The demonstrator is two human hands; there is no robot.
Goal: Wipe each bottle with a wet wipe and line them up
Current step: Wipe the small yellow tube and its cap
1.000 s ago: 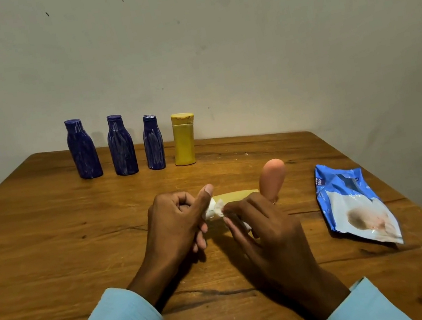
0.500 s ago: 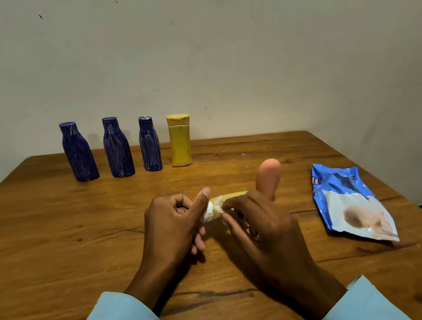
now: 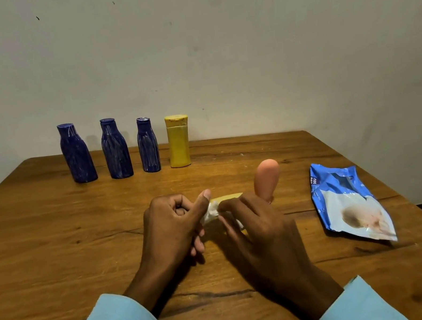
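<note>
Three dark blue bottles and a yellow bottle stand in a row at the back of the wooden table. At the table's middle, my left hand pinches a white wet wipe under its thumb, fingers curled. My right hand curls over a small yellow bottle that lies sideways between the hands, mostly hidden. A pink bottle stands upright just behind my right hand.
A blue and white wet wipe pack lies flat near the table's right edge. A pale wall rises right behind the bottle row. Bare wood stretches to the left of my hands.
My right hand has slid a little left over the lying yellow bottle, so less of it shows. The left hand keeps its pinch on the wipe.
</note>
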